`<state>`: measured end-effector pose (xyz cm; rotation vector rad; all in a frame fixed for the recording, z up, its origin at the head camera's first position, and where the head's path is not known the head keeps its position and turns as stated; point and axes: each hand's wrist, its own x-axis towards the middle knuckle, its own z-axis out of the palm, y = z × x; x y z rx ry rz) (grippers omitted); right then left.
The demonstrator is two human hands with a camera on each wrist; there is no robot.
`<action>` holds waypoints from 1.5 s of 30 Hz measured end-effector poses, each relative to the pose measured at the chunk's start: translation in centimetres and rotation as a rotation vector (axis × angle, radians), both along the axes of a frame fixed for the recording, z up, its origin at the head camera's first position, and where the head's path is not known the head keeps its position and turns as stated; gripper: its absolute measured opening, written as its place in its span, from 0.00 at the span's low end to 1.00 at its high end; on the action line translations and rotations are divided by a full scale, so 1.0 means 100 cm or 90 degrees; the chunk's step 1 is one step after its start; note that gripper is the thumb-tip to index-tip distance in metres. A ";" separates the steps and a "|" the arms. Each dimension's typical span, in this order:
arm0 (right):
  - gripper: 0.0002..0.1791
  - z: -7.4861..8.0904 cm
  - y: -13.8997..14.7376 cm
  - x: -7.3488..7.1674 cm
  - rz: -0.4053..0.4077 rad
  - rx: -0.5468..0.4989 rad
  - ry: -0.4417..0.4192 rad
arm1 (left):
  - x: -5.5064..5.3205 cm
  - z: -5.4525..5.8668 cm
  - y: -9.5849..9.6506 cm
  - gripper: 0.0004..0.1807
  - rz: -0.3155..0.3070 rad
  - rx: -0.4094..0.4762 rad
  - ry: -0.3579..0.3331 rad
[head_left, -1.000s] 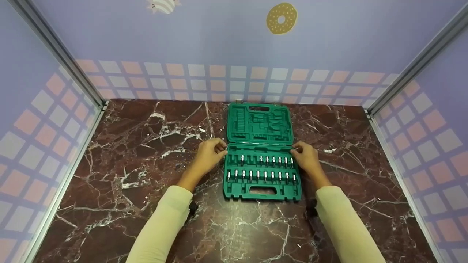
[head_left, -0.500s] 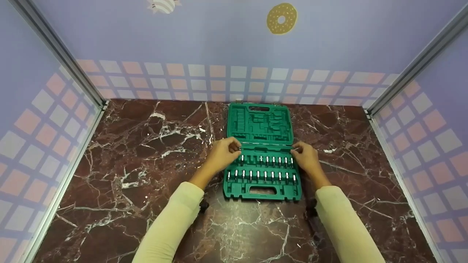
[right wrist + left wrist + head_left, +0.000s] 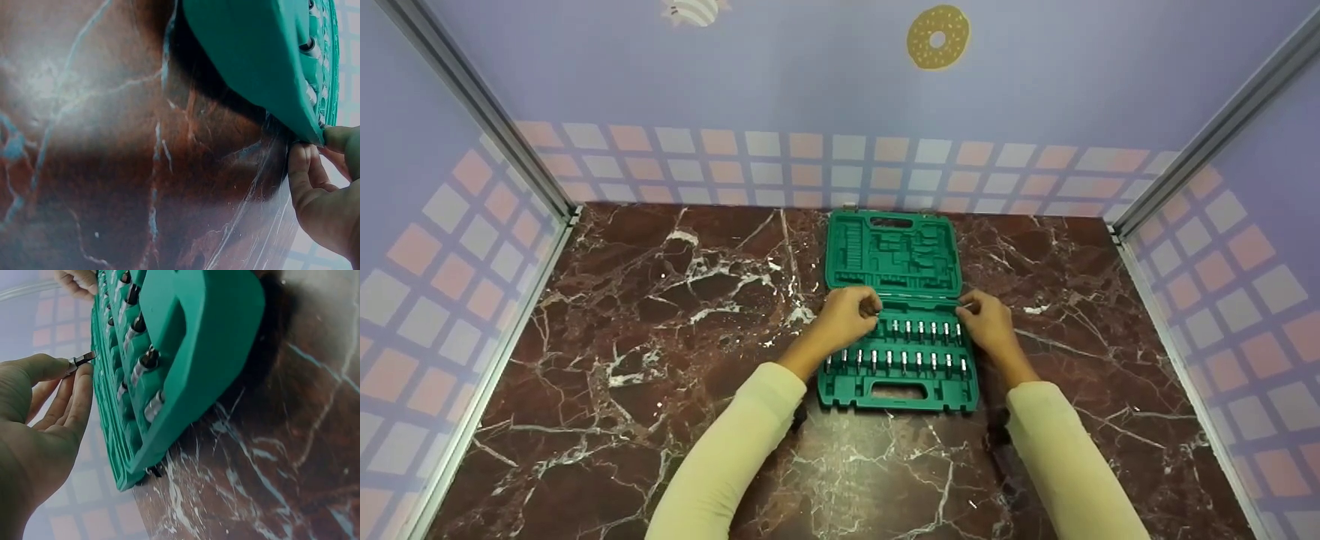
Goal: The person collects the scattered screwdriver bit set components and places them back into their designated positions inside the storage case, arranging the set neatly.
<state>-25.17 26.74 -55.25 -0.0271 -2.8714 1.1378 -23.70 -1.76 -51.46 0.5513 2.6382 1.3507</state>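
Note:
A green plastic tool case lies unfolded on the table, its moulded lid toward the wall. Two rows of silver and black bit sockets stand in the near half. My left hand hovers over the left part of the upper row. Between thumb and fingers it pinches a bit socket with a dark flat tip, clearest in the left wrist view. My right hand grips the case's right edge near the hinge; in the right wrist view its fingers and thumb pinch the green rim.
The table is dark red marble with white veins. A purple wall with pink and white squares stands close behind the lid, and side panels rise at left and right.
My left hand has moved right from beside the case's left edge to over the upper row, now covering the socket that stood at its left. The right hand and case have not moved.

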 end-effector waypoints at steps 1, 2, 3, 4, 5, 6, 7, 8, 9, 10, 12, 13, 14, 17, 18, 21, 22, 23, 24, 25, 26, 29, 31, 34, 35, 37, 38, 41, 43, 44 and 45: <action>0.09 0.000 0.000 0.000 0.000 0.000 0.000 | -0.001 0.000 0.002 0.07 -0.004 -0.005 -0.003; 0.09 0.000 0.000 0.000 0.002 0.004 -0.001 | -0.001 -0.001 0.004 0.07 -0.007 -0.012 -0.003; 0.10 0.000 0.000 0.000 0.003 0.005 -0.005 | -0.002 -0.001 0.006 0.06 -0.009 -0.018 -0.006; 0.10 0.001 0.000 0.000 0.004 0.007 -0.008 | -0.002 -0.002 0.008 0.06 -0.011 -0.022 -0.010; 0.10 0.001 0.000 0.000 0.004 0.009 -0.012 | -0.002 -0.002 0.010 0.06 -0.012 -0.026 -0.013; 0.11 0.001 0.000 0.000 0.005 0.006 -0.020 | -0.003 -0.003 0.011 0.06 -0.013 -0.031 -0.016; 0.11 0.001 0.000 0.000 0.005 0.008 -0.023 | -0.003 -0.003 0.013 0.06 -0.013 -0.037 -0.017; 0.11 0.001 0.000 0.000 0.004 0.010 -0.026 | -0.003 -0.003 0.014 0.06 -0.012 -0.042 -0.016; 0.11 0.001 0.000 0.000 0.002 0.010 -0.026 | -0.003 -0.003 0.015 0.06 -0.011 -0.046 -0.020; 0.11 0.001 0.000 0.000 -0.001 0.010 -0.025 | -0.003 -0.004 0.016 0.06 -0.010 -0.052 -0.021; 0.11 0.001 0.001 0.000 -0.001 0.009 -0.025 | -0.003 -0.005 0.019 0.05 -0.004 -0.066 -0.021; 0.10 0.001 0.001 0.000 -0.001 0.009 -0.025 | -0.003 -0.005 0.020 0.05 -0.002 -0.074 -0.019; 0.10 0.001 0.001 -0.001 -0.003 0.008 -0.025 | -0.002 -0.006 0.021 0.05 0.001 -0.084 -0.015; 0.10 0.001 0.000 -0.001 -0.004 0.005 -0.024 | -0.002 -0.008 0.023 0.04 0.003 -0.119 0.000; 0.10 0.001 0.000 -0.001 -0.003 0.005 -0.024 | -0.002 -0.008 0.024 0.03 0.003 -0.132 0.007; 0.10 0.001 -0.001 0.000 -0.001 0.001 -0.022 | -0.001 -0.009 0.025 0.03 0.006 -0.163 0.020; 0.10 0.001 -0.001 0.000 -0.001 0.000 -0.021 | -0.001 -0.009 0.025 0.03 0.008 -0.169 0.023; 0.10 0.001 -0.001 0.000 0.000 -0.002 -0.021 | -0.001 -0.010 0.025 0.02 0.010 -0.172 0.024; 0.10 0.001 -0.001 0.000 -0.001 -0.003 -0.021 | -0.002 -0.010 0.026 0.03 0.013 -0.173 0.026; 0.10 0.001 -0.001 0.000 -0.002 -0.005 -0.021 | -0.002 -0.010 0.026 0.04 0.017 -0.171 0.025; 0.10 0.001 -0.001 0.000 -0.003 -0.005 -0.022 | -0.003 -0.011 0.026 0.05 0.021 -0.168 0.022; 0.10 0.001 -0.001 -0.001 -0.003 -0.002 -0.020 | -0.006 -0.012 0.027 0.10 0.033 -0.156 0.008; 0.10 0.000 -0.001 -0.001 -0.003 0.002 -0.022 | -0.007 -0.012 0.027 0.12 0.039 -0.154 -0.003; 0.11 0.000 -0.001 0.000 -0.005 0.006 -0.029 | -0.009 -0.013 0.027 0.12 0.041 -0.154 -0.002; 0.11 0.000 -0.001 0.000 -0.008 0.005 -0.034 | -0.009 -0.012 0.027 0.12 0.041 -0.154 0.001; 0.12 0.000 -0.001 0.001 -0.008 0.004 -0.037 | -0.009 -0.012 0.027 0.11 0.044 -0.155 0.004; 0.12 0.000 -0.001 0.001 -0.008 0.004 -0.039 | -0.010 -0.012 0.027 0.11 0.046 -0.155 0.004; 0.12 0.000 -0.001 0.001 -0.005 0.005 -0.036 | -0.010 -0.012 0.028 0.11 0.060 -0.157 -0.011; 0.11 0.000 0.000 0.000 -0.004 0.006 -0.033 | -0.010 -0.011 0.030 0.11 0.069 -0.163 -0.021; 0.11 0.000 0.000 0.000 -0.005 0.006 -0.033 | -0.011 -0.011 0.032 0.10 0.074 -0.170 -0.024; 0.11 0.000 0.000 0.000 -0.006 0.005 -0.031 | -0.011 -0.010 0.033 0.10 0.079 -0.177 -0.025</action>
